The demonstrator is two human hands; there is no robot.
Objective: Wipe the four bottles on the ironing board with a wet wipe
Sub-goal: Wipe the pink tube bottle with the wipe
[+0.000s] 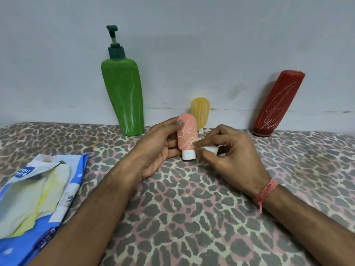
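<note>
Pink bottle [187, 136] upright, cap down

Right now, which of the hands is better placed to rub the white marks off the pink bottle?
The right hand. It already pinches the wet wipe against the pink bottle near its white cap, while the left hand is occupied gripping that bottle upright on the ironing board.
</note>
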